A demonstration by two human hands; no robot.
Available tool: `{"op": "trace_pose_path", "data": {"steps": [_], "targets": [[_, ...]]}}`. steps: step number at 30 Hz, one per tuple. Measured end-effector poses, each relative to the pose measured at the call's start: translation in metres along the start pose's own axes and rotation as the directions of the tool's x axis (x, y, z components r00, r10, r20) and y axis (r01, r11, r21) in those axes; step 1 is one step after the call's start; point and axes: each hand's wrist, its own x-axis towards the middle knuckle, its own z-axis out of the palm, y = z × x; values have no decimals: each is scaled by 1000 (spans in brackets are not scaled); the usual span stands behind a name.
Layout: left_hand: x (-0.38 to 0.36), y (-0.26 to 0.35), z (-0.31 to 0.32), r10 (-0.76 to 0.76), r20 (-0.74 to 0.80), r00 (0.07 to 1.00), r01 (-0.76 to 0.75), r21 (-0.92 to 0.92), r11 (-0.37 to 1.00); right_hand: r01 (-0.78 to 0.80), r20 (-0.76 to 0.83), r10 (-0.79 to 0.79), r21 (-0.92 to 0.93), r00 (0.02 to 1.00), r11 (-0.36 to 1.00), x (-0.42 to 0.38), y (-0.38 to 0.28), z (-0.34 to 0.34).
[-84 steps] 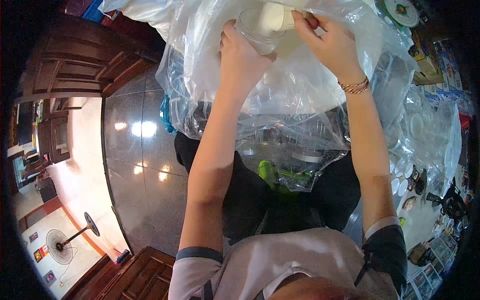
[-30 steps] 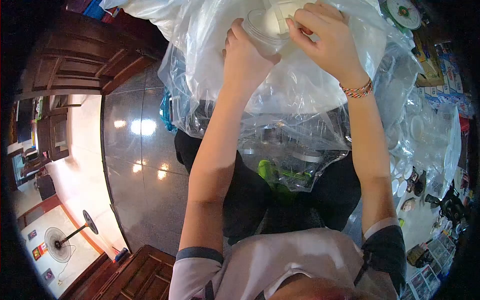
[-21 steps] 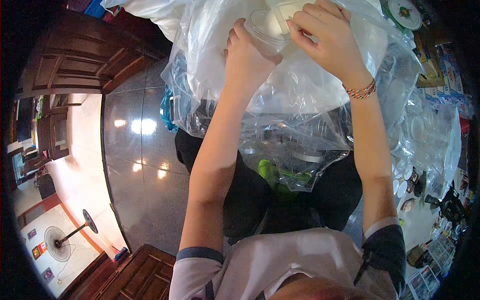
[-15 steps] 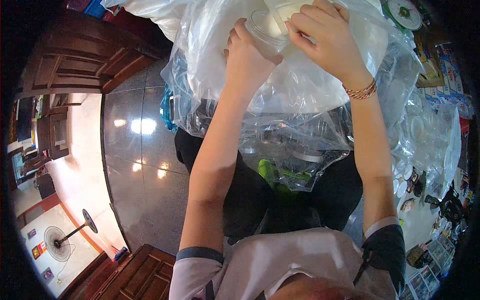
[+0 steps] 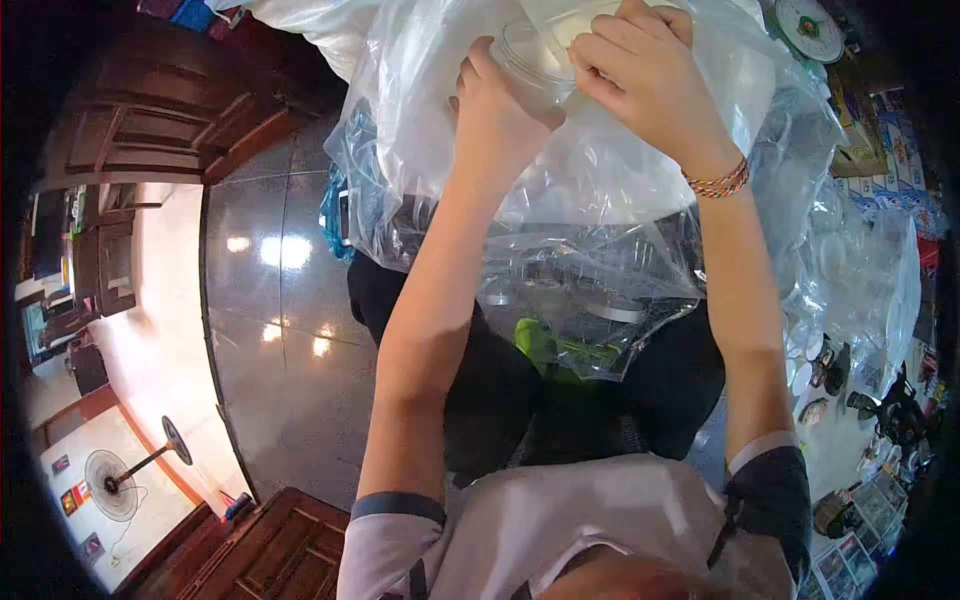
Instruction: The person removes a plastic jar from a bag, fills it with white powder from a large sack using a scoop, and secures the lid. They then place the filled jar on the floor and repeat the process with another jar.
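Observation:
My left hand (image 5: 500,110) is wrapped round the side of a clear round plastic jar (image 5: 537,55) with its mouth up. Just right of its rim, my right hand (image 5: 645,75) is closed, with the fingers curled in, on a pale, translucent, straight-edged plastic piece (image 5: 565,18). The fingers hide most of that piece, and its exact kind does not show. Both hands are over a large clear plastic bag (image 5: 620,180) with white material inside, which stands in front of my knees.
A round dial scale (image 5: 808,28) stands at the far right. Plastic bags of clear containers (image 5: 850,260) lie on the right, near a black camera-like object (image 5: 895,410). Wooden doors (image 5: 150,125), dark floor tiles (image 5: 280,200) and a fan (image 5: 112,484) are on the left.
My right hand has turned slightly, and the pale piece shows less over the jar's mouth than before. The left hand and jar stay nearly in place.

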Motion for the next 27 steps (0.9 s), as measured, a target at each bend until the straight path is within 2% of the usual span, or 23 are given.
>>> {"op": "trace_pose_path", "data": {"steps": [3, 5, 8, 9, 12, 14, 21, 24, 26, 27], "targets": [[1, -4, 3, 22, -22, 1000, -22, -2, 1000, -10, -18, 10, 13, 1000, 1000, 1, 0, 0], [1, -2, 3, 30, -33, 999, -30, 18, 999, 10, -87, -9, 19, 996, 1000, -1, 4, 5], [0, 10, -6, -4, -26, 1000, -2, -214, 977, 53, -119, -58, -50, 991, 997, 3, 4, -5], [-1, 13, -8, -12, -41, 999, 3, -211, 978, 64, -115, -73, -82, 991, 995, 4, 2, -10], [-4, 19, -11, -30, -94, 995, 9, -210, 978, -41, -199, 24, -78, 980, 996, 0, 4, 1], [-6, 20, -9, -34, -136, 990, 3, -225, 974, -8, -290, -21, -97, 957, 995, 2, 3, 1], [-10, 7, 6, -53, -189, 980, -44, -476, 879, 26, -435, -53, -67, 899, 997, 2, 0, -5], [-13, 6, 6, -70, -204, 976, -49, -528, 848, -87, -462, 87, 21, 883, 996, -5, 4, -4], [-15, 12, -3, -103, -218, 971, -44, -581, 813, -163, -478, 296, 300, 827, 940, -7, 5, 0], [-19, 14, -4, -76, -236, 969, -61, -521, 851, -194, -464, 402, 432, 789, 881, -9, 6, 2]]}}
